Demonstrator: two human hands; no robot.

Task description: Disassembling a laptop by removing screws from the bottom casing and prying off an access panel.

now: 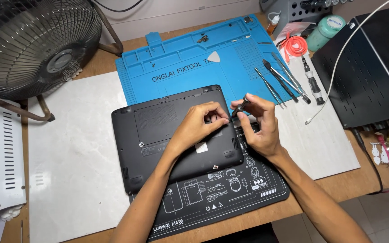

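A slim dark screwdriver (241,106) with a black handle sits pinched in the fingers of the right hand (260,128), its shaft slanting down and to the left so the tip meets the right edge of a black plastic laptop (158,135) lying bottom side up. The right hand is clenched around the tool, thumb and forefinger near the upper end. Just left of that grip, the left hand (199,123) rests on the laptop's underside, its fingertips curled and pinched together right at the screwdriver's tip; whether they hold something tiny there cannot be told.

Under the laptop and below the grip lies a black rectangular work mat printed with white outline drawings (230,189), with the right wrist crossing it. Above the grip spreads a blue silicone repair mat with moulded compartments (181,67), on which a small white triangular pick (214,56) rests. To the upper right of the grip, several thin metal pry tools and tweezers (280,81) lie fanned out, with a black-and-silver driver handle (312,82) beside them. Farther right stands a black perforated metal box (365,67), a white cable (338,67) draped across it. Far to the left of the grip are a pale stone-patterned slab (73,153) and, above it, a round wire-caged fan (32,40).
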